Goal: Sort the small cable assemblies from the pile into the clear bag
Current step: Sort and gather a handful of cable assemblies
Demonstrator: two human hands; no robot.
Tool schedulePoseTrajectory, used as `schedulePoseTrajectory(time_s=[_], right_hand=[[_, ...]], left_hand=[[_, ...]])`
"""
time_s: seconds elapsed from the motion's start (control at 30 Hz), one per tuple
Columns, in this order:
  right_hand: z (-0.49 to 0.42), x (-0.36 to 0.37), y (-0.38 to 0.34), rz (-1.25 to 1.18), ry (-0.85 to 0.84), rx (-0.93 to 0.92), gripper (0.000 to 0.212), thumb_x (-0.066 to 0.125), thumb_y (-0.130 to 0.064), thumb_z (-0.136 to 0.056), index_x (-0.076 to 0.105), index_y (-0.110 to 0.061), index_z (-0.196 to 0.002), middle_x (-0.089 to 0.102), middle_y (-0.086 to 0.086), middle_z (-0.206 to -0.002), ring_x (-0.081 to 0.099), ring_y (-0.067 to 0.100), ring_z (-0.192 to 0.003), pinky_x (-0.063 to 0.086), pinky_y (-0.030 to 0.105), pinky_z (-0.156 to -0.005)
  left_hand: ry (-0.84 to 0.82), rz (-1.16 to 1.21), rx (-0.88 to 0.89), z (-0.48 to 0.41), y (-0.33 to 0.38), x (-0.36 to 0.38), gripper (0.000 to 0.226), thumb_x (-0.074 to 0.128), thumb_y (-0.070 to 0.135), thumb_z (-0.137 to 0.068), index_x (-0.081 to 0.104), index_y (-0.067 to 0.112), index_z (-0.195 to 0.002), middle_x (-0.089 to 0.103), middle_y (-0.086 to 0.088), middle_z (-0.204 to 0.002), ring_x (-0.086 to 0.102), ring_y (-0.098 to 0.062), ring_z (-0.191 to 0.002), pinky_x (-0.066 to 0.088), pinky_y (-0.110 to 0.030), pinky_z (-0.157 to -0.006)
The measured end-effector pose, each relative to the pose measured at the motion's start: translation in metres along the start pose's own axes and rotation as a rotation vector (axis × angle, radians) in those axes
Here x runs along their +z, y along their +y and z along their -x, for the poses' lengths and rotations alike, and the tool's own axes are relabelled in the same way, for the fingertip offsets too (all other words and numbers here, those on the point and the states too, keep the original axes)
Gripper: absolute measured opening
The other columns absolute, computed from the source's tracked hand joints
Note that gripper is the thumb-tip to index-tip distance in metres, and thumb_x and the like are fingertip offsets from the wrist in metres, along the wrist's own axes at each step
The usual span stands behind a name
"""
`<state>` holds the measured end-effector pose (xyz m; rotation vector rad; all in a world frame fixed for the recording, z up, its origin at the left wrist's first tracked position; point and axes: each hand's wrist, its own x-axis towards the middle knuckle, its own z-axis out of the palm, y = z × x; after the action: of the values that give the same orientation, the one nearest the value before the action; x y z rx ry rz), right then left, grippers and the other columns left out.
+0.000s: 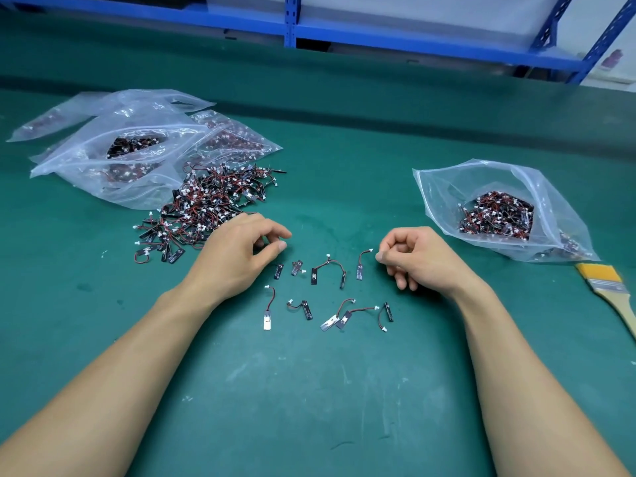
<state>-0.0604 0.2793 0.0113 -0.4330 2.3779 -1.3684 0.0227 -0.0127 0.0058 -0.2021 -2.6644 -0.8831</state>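
Left hand (pixel 237 256), right hand (pixel 423 259) curled (grip cannot be told), cable assemblies (pixel 314 275) between, pile (pixel 213 204) left, clear bag (pixel 444 187) right

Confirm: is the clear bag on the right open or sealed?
Open. The clear bag has its mouth gaping, with the rim edges spread apart, and cable assemblies lie heaped inside.

1 view, head-worn, wide-angle: looks forward and steeply down onto green table (pixel 309 390) from close above; forearms (pixel 113 373) enter from both bottom corners; blue shelving (pixel 430 43) at far side runs bowed along the top edge
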Motion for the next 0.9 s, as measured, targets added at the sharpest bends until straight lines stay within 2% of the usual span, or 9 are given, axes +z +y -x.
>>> schedulePoseTrajectory(time_s=[0.07, 0.13, 0.23, 0.3, 0.43, 0.53, 0.63, 0.8, 0.9], right_hand=[[0.0, 0.0, 0.0, -0.002, 0.008, -0.002, 0.015, 0.068, -0.012, -0.089, 0.062, -0.014, -0.076, 0.061, 0.001, -0.057, 0.056, 0.015, -0.042, 0.039, 0.022, -0.036], [0.0, 0.0, 0.001, -0.008, 0.013, -0.003, 0.014, 0.068, -0.011, -0.089, 0.062, -0.014, -0.077, 0.061, 0.001, -0.057, 0.056, 0.015, -0.042, 0.039, 0.021, -0.036], [-0.001, 0.0, 0.001, -0.022, 0.025, -0.001, 0.013, 0.068, -0.012, -0.089, 0.062, -0.014, -0.077, 0.061, 0.002, -0.058, 0.056, 0.015, -0.042, 0.038, 0.021, -0.037], [-0.003, 0.001, 0.001, -0.029, 0.044, -0.001, 0.012, 0.068, -0.012, -0.089, 0.062, -0.013, -0.078, 0.061, 0.002, -0.058, 0.055, 0.015, -0.042, 0.037, 0.021, -0.036], [-0.006, 0.005, 0.001, -0.048, 0.093, 0.0, 0.013, 0.068, -0.013, -0.088, 0.061, -0.015, -0.078, 0.061, 0.0, -0.057, 0.055, 0.014, -0.041, 0.034, 0.02, -0.034], [-0.006, 0.006, 0.001, -0.07, 0.108, -0.006, 0.015, 0.069, -0.013, -0.089, 0.061, -0.015, -0.077, 0.061, 0.0, -0.056, 0.055, 0.013, -0.04, 0.034, 0.02, -0.033], [-0.005, 0.006, 0.001, -0.071, 0.114, -0.018, 0.014, 0.069, -0.014, -0.089, 0.061, -0.015, -0.077, 0.061, 0.0, -0.057, 0.055, 0.013, -0.041, 0.034, 0.02, -0.033], [-0.006, 0.007, 0.002, -0.079, 0.131, -0.017, 0.015, 0.07, -0.016, -0.088, 0.062, -0.016, -0.076, 0.062, 0.0, -0.058, 0.056, 0.015, -0.043, 0.035, 0.02, -0.033], [-0.006, 0.006, 0.002, -0.078, 0.133, -0.011, 0.014, 0.07, -0.016, -0.089, 0.062, -0.015, -0.077, 0.063, 0.001, -0.058, 0.057, 0.015, -0.043, 0.036, 0.021, -0.033]], left_hand=[[0.002, 0.015, 0.033, 0.004, 0.004, -0.003, 0.02, 0.067, 0.032, -0.093, 0.071, 0.022, -0.11, 0.065, 0.009, -0.095, 0.057, -0.013, -0.089, 0.047, -0.037, -0.088], [-0.123, 0.056, 0.036, 0.01, 0.012, -0.003, 0.051, 0.058, 0.058, -0.087, 0.061, 0.028, -0.128, 0.061, 0.012, -0.122, 0.053, -0.007, -0.113, 0.041, -0.031, -0.102], [-0.427, -0.058, 0.051, 0.018, 0.024, 0.011, 0.108, 0.05, 0.091, -0.066, 0.022, 0.037, -0.155, 0.02, 0.019, -0.16, 0.014, 0.0, -0.148, 0.01, -0.03, -0.123], [-0.462, -0.187, 0.093, 0.02, 0.032, 0.026, 0.128, 0.042, 0.102, -0.055, 0.006, 0.035, -0.158, 0.001, 0.021, -0.162, -0.005, 0.002, -0.149, -0.003, -0.033, -0.124], [-0.426, -0.241, 0.136, 0.015, 0.054, 0.054, 0.139, 0.034, 0.107, -0.049, 0.003, 0.028, -0.159, -0.003, 0.016, -0.165, -0.01, 0.0, -0.15, -0.004, -0.035, -0.124], [-0.381, -0.232, 0.099, 0.006, 0.073, 0.071, 0.131, 0.033, 0.105, -0.053, 0.015, 0.029, -0.158, 0.01, 0.011, -0.165, 0.0, -0.008, -0.151, 0.001, -0.039, -0.125], [-0.316, -0.189, 0.068, -0.003, 0.086, 0.08, 0.108, 0.044, 0.095, -0.06, 0.036, 0.033, -0.147, 0.028, 0.008, -0.156, 0.015, -0.016, -0.146, 0.009, -0.039, -0.123], [-0.217, 0.021, 0.067, -0.006, 0.07, 0.071, 0.027, 0.072, 0.04, -0.083, 0.067, 0.028, -0.107, 0.056, 0.011, -0.13, 0.042, -0.014, -0.128, 0.032, -0.035, -0.111], [-0.174, 0.104, 0.094, -0.001, 0.057, 0.061, 0.014, 0.071, 0.027, -0.088, 0.07, 0.025, -0.102, 0.061, 0.013, -0.12, 0.048, -0.012, -0.116, 0.038, -0.034, -0.105]])
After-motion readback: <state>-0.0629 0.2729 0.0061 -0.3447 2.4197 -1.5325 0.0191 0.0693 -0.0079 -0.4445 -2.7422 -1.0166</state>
